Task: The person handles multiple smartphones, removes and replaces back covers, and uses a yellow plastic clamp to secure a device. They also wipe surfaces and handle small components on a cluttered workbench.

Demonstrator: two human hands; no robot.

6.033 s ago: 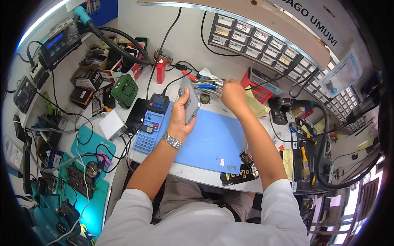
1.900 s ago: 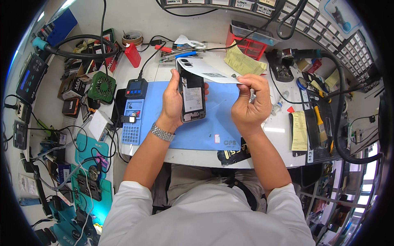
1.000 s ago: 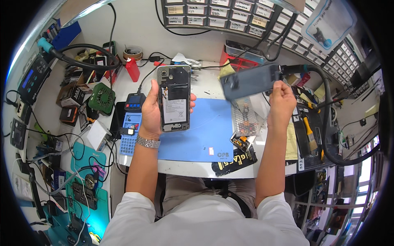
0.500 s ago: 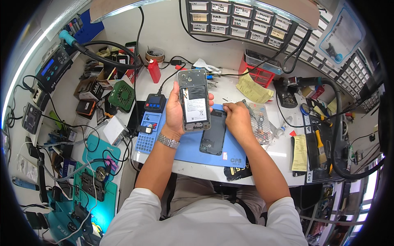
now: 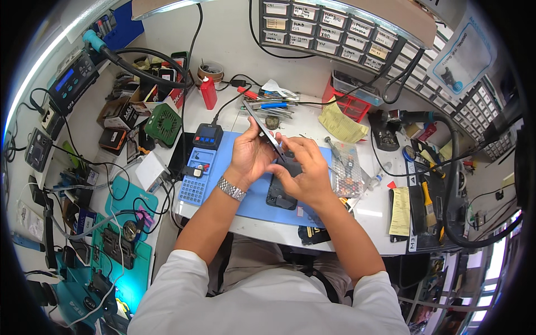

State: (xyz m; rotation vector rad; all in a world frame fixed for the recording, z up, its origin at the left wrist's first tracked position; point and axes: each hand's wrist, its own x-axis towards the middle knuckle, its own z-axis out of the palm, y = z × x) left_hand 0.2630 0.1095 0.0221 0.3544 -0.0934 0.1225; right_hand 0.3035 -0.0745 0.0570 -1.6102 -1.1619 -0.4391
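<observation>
An opened smartphone (image 5: 261, 129) is tipped nearly edge-on above the mat. My left hand (image 5: 249, 155) is closed around it, thumb along its upper side. At the phone's lower end is my right hand (image 5: 307, 172), with thumb and fingers on either side of that end; their exact contact is partly hidden. Below the hands, a dark phone back cover (image 5: 281, 195) lies on a blue work mat (image 5: 254, 206), its upper part covered by my right hand.
Left of the mat stand a small device with blue buttons (image 5: 207, 136) and a red bottle (image 5: 208, 94). Pens and tweezers (image 5: 273, 105) lie behind. To the right are a bubble-wrap bag (image 5: 347, 173), a yellow paper slip (image 5: 341, 124) and a yellow-handled brush (image 5: 428, 204).
The phone has turned from showing its battery side to nearly edge-on. My right hand has left the back cover's upper corner and moved left to the phone's lower end.
</observation>
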